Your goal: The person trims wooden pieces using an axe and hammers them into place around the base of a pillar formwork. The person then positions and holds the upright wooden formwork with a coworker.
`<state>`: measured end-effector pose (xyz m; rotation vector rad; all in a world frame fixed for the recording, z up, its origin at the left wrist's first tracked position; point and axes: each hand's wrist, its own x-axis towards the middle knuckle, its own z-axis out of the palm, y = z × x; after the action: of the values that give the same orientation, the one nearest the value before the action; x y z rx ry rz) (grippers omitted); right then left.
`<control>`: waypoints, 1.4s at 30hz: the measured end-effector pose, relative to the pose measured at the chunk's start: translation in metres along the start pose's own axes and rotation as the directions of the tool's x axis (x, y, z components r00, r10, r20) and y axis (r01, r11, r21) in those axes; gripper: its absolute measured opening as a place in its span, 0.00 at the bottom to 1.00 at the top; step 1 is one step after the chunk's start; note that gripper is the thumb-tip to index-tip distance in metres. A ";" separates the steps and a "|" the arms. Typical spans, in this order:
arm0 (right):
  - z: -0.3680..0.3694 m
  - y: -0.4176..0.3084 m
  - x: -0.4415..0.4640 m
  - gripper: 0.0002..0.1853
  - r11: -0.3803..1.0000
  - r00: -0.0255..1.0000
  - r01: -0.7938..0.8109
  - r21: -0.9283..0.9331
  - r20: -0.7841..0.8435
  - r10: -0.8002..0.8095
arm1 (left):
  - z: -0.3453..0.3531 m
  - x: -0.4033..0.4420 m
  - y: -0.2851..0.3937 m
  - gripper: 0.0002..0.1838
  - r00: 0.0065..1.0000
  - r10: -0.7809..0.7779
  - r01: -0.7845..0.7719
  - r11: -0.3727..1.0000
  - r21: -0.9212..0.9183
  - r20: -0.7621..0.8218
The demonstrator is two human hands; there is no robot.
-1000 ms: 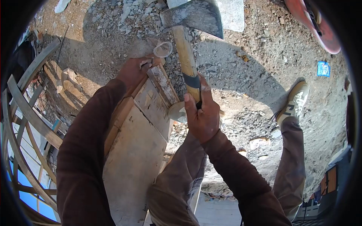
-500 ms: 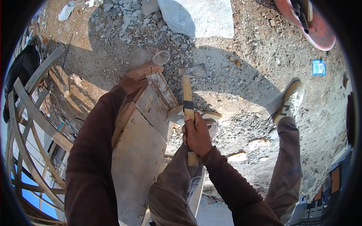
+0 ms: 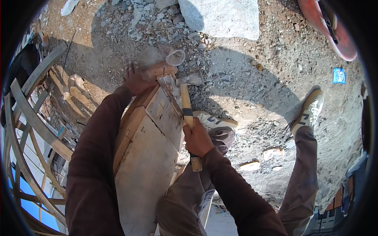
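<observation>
My right hand [image 3: 197, 136] is closed around the handle of a hammer [image 3: 186, 100]. The handle is light wood with dark tape on it, and the worn metal head lies close to the end of the timber. My left hand [image 3: 138, 81], fingers spread, rests against a reddish wooden block [image 3: 159, 70] at the far end of a long wooden piece. What looks like a nail [image 3: 164, 70] stands up from that block. Below it, the pale wooden board [image 3: 145, 173] runs back toward my body beside my leg.
Curved wooden strips [image 3: 39, 114] stand at the left. Gravel and rubble cover the ground, with a white sack [image 3: 224, 17] at the top. A clear plastic cup [image 3: 175, 58] lies beyond the block. A blue packet [image 3: 339, 75] and a red object [image 3: 334, 35] are at right.
The hammer has shifted left and its head is now nearer the block's end. My left hand's fingers have spread out over the wood. The view has moved slightly.
</observation>
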<state>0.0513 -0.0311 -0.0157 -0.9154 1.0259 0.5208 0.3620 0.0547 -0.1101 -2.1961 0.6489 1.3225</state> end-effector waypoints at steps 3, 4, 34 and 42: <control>-0.005 -0.014 -0.009 0.19 0.999 1.000 -0.002 -0.051 0.018 0.003 | -0.012 -0.012 0.007 0.77 0.993 0.051 -0.039 0.992 -0.117 0.102; -0.005 -0.015 -0.009 0.18 0.998 1.000 0.021 -0.065 0.004 -0.021 | -0.008 -0.011 0.008 0.80 0.995 0.053 -0.041 0.989 -0.139 0.085; -0.089 -0.142 0.012 0.13 0.879 0.942 0.294 -0.375 -0.045 -0.334 | -0.013 -0.012 0.018 0.67 0.983 0.141 -0.163 0.965 -0.206 -0.116; -0.110 -0.144 0.059 0.19 0.892 0.946 0.108 -0.439 0.322 0.044 | -0.004 -0.007 0.013 0.70 0.981 0.172 -0.185 0.969 -0.161 -0.094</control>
<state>0.1300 -0.2033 -0.0348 -1.2086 0.5915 0.8754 0.3539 0.0428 -0.1042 -2.3833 0.8081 1.4324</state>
